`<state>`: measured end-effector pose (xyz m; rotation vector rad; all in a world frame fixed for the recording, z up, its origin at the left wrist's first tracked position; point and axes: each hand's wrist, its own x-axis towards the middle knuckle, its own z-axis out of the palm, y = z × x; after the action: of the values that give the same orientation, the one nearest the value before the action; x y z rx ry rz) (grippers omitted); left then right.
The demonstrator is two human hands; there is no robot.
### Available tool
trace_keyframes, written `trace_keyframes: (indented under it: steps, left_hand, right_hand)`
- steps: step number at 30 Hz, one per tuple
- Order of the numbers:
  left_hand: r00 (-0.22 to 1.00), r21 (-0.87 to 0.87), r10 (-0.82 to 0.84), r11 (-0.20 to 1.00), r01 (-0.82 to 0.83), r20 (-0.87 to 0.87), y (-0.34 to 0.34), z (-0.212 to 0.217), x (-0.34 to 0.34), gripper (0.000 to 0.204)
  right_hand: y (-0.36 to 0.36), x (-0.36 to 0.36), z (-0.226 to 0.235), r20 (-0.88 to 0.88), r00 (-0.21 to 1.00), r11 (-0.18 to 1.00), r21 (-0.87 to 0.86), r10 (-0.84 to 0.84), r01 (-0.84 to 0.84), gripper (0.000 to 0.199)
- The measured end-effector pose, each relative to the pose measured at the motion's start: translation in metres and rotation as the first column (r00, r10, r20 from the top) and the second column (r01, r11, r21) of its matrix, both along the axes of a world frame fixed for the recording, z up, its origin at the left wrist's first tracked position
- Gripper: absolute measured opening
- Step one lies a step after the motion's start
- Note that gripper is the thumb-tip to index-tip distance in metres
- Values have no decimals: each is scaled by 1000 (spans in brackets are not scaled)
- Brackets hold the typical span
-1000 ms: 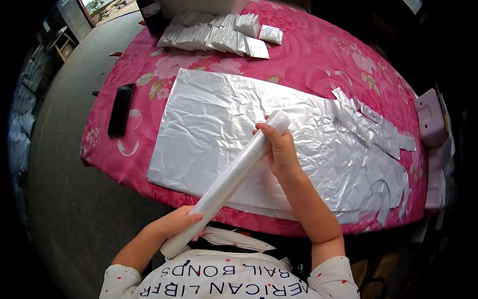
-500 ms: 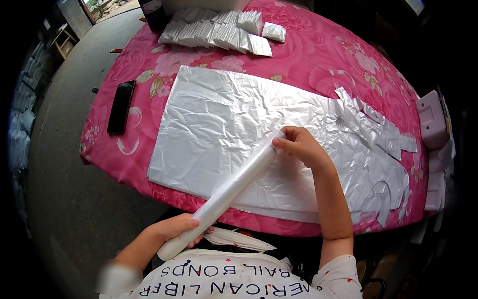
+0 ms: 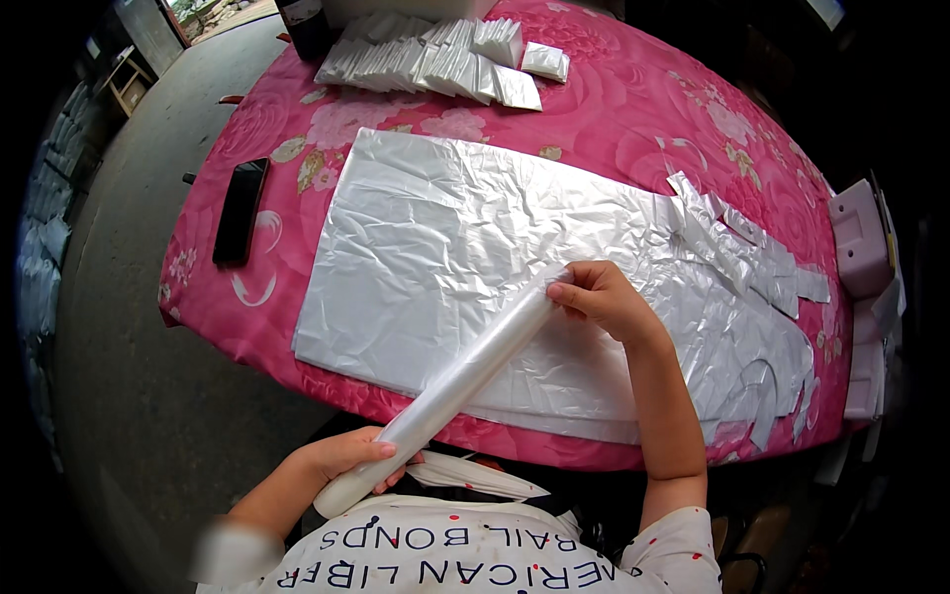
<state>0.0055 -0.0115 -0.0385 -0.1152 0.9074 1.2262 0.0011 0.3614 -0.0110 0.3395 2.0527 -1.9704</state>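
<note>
A long, flat strip of folded whitish plastic film [image 3: 470, 366] slants across the table's near edge, held at both ends. My left hand [image 3: 358, 457] is wrapped round its lower end, close to my body. At the upper end, my right hand [image 3: 602, 299] pinches the strip between thumb and fingers. Beneath the strip and my right hand lies a wide stack of crinkled silvery-white plastic sheets [image 3: 426, 233]. The handle-shaped, cut ends of this stack [image 3: 727, 243] spread loosely to the right.
Several small folded plastic packets [image 3: 426, 64] stand in rows at the back. A black phone [image 3: 240, 213] lies on the left of the pink floral tablecloth [image 3: 633, 89]. At the right edge stands a pale pink plastic piece [image 3: 859, 233]; a dark bottle-like container [image 3: 305, 30] is at back left.
My right hand has shifted slightly right and toward me, with the strip's upper end in it. My left hand keeps its hold nearly in place.
</note>
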Motion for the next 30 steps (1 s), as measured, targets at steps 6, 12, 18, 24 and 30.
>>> trace_keyframes:
  steps: [6,12,18,24,30]
  left_hand:
    - [996,-19,-74,997,74,-49,-6,-2,-4,68]
    - [949,-91,-246,968,232,-198,-50,-5,-13,56]
    - [601,-239,-567,808,539,-563,-69,20,-45,47]
    - [-110,-284,-262,860,424,-959,38,71,-55,37]
    - [-689,-371,-72,880,297,-721,113,64,-82,49]
  right_hand:
    - [20,-4,-1,-97,980,981,67,-175,182,18]
    - [102,2,-10,-275,829,738,378,-487,558,18]
    - [139,16,-25,-356,784,544,573,-508,613,19]
    - [85,-3,-20,-390,839,711,457,-379,534,20]
    - [54,-30,-20,-377,895,814,424,-239,396,22]
